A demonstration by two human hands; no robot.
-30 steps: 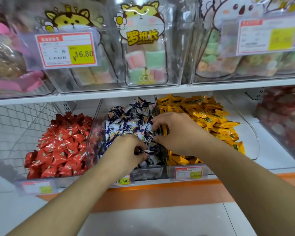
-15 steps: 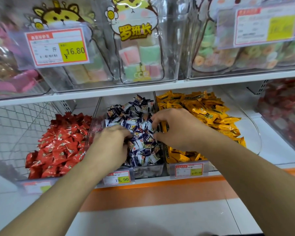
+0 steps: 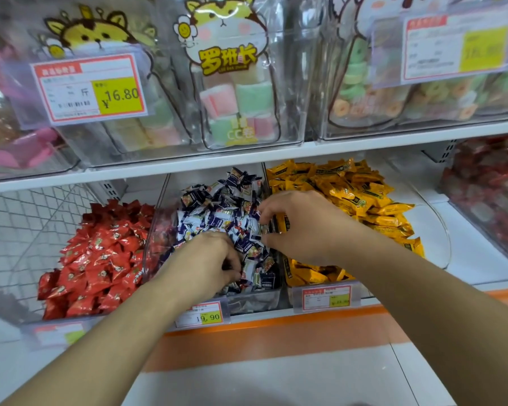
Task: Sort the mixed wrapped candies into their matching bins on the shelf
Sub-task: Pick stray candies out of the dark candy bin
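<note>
Three clear bins stand side by side on the lower shelf. The left one holds red candies (image 3: 100, 259), the middle one blue-and-white candies (image 3: 217, 209), the right one yellow candies (image 3: 352, 194). My left hand (image 3: 206, 265) is dug into the front of the blue-and-white pile, its fingers curled round some wrappers. My right hand (image 3: 302, 227) sits at the divider between the middle and yellow bins. Its thumb and fingertips pinch a small wrapped candy (image 3: 264, 229), whose colour I cannot make out.
Price tags (image 3: 201, 316) hang on the bin fronts above an orange shelf edge (image 3: 276, 320). The upper shelf (image 3: 335, 148) carries clear tubs of pastel marshmallow rolls and ring gummies. A wire basket (image 3: 21, 230) is at the left and another bin of red sweets (image 3: 490, 194) at the far right.
My left hand slid left through the blue-and-white pile and has come back to the front right of it. My right hand has stayed at the divider.
</note>
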